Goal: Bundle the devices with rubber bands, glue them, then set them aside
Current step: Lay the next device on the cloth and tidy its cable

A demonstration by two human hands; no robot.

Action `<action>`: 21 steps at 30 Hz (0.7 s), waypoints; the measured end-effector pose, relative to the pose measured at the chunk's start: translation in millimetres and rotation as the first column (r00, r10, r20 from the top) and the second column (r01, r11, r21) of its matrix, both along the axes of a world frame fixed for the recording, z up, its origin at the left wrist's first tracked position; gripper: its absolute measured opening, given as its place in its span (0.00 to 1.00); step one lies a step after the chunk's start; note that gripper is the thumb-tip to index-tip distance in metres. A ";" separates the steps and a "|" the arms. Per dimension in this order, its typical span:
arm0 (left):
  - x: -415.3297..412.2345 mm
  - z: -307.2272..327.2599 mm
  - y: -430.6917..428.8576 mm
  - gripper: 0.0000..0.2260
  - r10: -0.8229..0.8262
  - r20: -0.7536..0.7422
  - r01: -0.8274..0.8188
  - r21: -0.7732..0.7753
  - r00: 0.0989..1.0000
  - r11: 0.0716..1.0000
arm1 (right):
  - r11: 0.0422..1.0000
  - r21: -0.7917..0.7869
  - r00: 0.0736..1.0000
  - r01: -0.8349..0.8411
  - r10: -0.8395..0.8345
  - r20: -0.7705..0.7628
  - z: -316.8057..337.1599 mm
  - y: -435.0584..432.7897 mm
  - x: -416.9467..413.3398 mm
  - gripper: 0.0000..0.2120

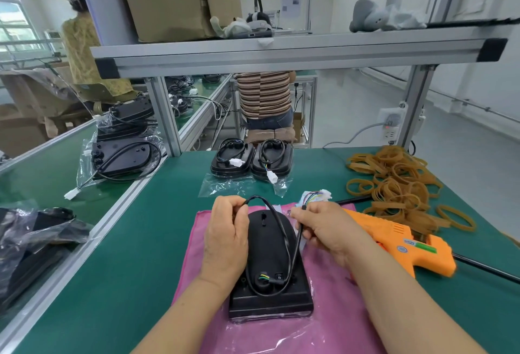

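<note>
A black device [268,258] lies back-up on a pink cloth [332,314] in front of me, its black cable [284,227] looped over it. My left hand [225,238] rests on the device's left side and pinches the cable loop near the top. My right hand [329,230] pinches the cable at the device's right edge, near the white connector with coloured wires [316,195]. An orange glue gun [405,246] lies just right of my right hand. A heap of tan rubber bands [399,185] sits at the back right.
Two black devices [251,161] with coiled cables stand on a clear bag at the mat's far edge. More bagged devices [123,154] lie on the left bench. Aluminium frame posts [166,117] and a shelf rise behind. Two people sit beyond.
</note>
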State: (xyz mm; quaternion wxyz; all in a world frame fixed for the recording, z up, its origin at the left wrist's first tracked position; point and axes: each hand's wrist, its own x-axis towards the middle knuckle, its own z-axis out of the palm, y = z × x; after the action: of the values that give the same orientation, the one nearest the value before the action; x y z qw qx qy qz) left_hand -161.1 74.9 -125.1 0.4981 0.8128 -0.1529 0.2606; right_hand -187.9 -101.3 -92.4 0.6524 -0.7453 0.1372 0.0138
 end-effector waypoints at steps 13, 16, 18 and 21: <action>10.1 -8.4 4.1 0.06 -0.027 -0.274 0.062 0.119 0.961 0.991 | 0.959 -0.004 0.887 -0.284 0.265 0.378 51.3 2.0 -60.6 0.09; 9.9 -7.7 5.6 0.08 -0.038 -0.263 0.075 0.132 0.964 0.988 | 0.918 0.153 0.860 -0.365 0.270 0.432 62.6 9.2 -63.4 0.06; 11.7 -6.3 6.0 0.07 -0.030 -0.264 0.077 0.169 0.964 0.983 | 0.934 0.164 0.873 -0.317 0.220 0.435 65.3 11.0 -59.7 0.07; 14.5 0.0 3.7 0.09 -0.016 -0.271 0.078 0.218 0.962 0.973 | 0.976 0.112 0.908 -0.186 0.128 0.398 62.6 7.5 -52.2 0.06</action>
State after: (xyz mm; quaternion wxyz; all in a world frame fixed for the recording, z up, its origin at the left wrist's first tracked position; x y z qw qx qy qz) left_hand -146.6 78.6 -125.2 0.4241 0.8881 -0.1324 0.1174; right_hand -240.0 -93.8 -29.8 0.7164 -0.6916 -0.0570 -0.0716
